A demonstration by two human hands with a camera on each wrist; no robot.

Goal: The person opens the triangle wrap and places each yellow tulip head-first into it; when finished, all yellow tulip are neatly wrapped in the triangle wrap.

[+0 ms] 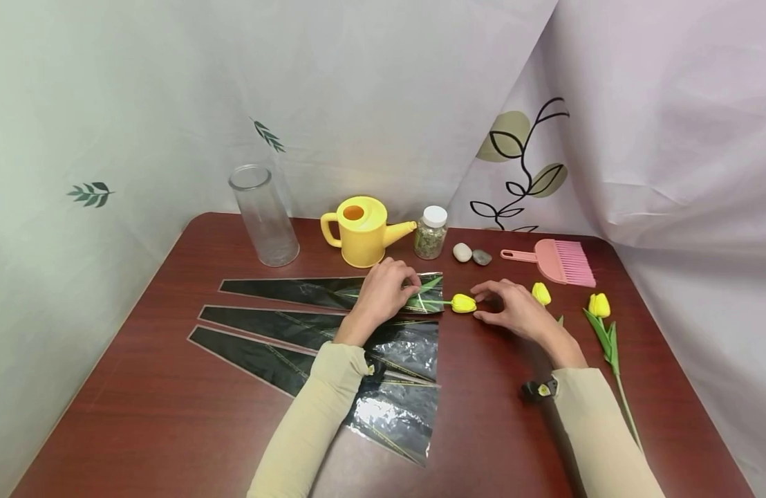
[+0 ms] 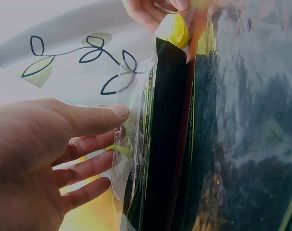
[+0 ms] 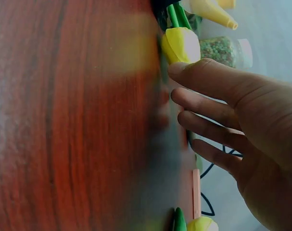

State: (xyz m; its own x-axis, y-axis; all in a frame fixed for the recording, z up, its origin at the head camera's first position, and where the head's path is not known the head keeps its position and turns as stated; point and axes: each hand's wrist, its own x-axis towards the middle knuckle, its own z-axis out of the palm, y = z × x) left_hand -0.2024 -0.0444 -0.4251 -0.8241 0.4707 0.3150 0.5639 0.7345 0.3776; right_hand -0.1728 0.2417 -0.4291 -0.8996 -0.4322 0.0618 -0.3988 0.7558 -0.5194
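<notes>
A yellow tulip (image 1: 463, 303) has its green stem and leaves inside the far flower sleeve (image 1: 283, 289), a dark-backed one with a clear front. Its bloom sticks out past the sleeve's wide right end. My left hand (image 1: 386, 294) pinches the clear film at the sleeve's far edge, thumb on one side and fingertips behind it in the left wrist view. Right at the bloom is my right hand (image 1: 514, 308), its fingers loosely bent and spread. In the right wrist view the thumb tip meets the base of the yellow bloom (image 3: 182, 45), the other fingers holding nothing.
Two more sleeves (image 1: 258, 324) lie nearer me. Two tulips (image 1: 599, 306) lie at the right, one partly behind my right hand. Along the back stand a glass vase (image 1: 267, 221), yellow watering can (image 1: 363, 235) and jar (image 1: 431, 235), then stones (image 1: 462, 252) and a pink brush (image 1: 554, 261).
</notes>
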